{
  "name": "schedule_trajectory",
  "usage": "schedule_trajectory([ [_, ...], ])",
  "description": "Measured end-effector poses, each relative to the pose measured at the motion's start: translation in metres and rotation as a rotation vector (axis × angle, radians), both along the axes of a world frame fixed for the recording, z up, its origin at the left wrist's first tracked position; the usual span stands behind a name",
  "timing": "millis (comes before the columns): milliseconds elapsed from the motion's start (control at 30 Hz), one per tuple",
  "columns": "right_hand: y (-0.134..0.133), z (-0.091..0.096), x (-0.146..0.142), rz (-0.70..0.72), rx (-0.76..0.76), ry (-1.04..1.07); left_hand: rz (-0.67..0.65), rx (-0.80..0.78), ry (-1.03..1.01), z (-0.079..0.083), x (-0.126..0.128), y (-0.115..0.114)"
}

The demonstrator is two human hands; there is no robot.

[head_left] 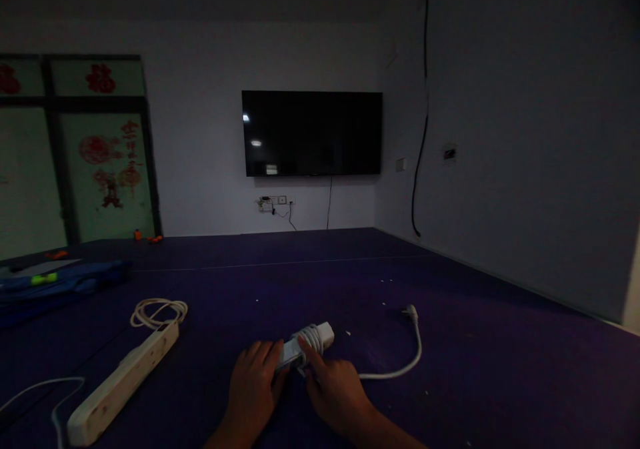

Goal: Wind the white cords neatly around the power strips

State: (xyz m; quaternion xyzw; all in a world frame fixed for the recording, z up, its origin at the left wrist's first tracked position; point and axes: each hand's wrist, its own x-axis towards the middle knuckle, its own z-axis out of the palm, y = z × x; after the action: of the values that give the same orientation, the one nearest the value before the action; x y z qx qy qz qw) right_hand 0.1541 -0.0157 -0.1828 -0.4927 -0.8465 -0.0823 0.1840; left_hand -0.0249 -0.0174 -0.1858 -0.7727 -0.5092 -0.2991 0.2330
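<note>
"What have the hands got?"

"The left hand [255,379] is closed round the near end of a white block [327,334], fingers over the top and thumb along the side. The right hand [337,389] is closed on the cord [314,337] wound about the block, forefinger laid along the turns."

"Why split it so?"

"I'd judge the left steadies the block while the right stops the turns springing loose. The block tilts up toward its far end; whether it touches the mat [450,349] below, I can't tell."

"And the rest of that cord?"

"It runs out from beside the right hand, curving over the mat to the plug [411,311]. Lying out there, the loose length is probably just kept clear of the fingers."

"Anything beyond?"

"On the left, well apart, a long strip [125,382] with loops of cable [160,310] at its far end, seemingly set aside. Farther off, a blue cloth [95,279]; on the wall, a TV [313,132]."
</note>
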Motion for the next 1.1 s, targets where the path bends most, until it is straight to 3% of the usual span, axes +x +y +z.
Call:
schedule_trajectory([
  [300,0.001,-0.003,0.001,0.004,0.019,-0.039,-0.145,-0.001,0.02,0.004,-0.002,-0.001],
  [433,0.003,-0.004,0.003,0.033,0.019,-0.042,-0.252,0.006,-0.078,0.008,-0.003,0.0],
  [533,0.003,-0.004,0.003,0.056,0.017,-0.034,-0.292,-0.103,-0.253,0.011,-0.002,0.0],
  [667,0.001,-0.003,0.004,0.068,-0.002,-0.026,-0.209,-0.248,-0.431,0.01,-0.001,0.0],
  [867,0.001,-0.002,0.004,0.059,-0.007,-0.032,-0.224,-0.548,-0.469,0.018,0.001,-0.006],
  [1100,0.0,0.0,0.003,0.05,-0.008,-0.035,-0.283,-0.684,-0.585,0.025,0.003,-0.007],
])
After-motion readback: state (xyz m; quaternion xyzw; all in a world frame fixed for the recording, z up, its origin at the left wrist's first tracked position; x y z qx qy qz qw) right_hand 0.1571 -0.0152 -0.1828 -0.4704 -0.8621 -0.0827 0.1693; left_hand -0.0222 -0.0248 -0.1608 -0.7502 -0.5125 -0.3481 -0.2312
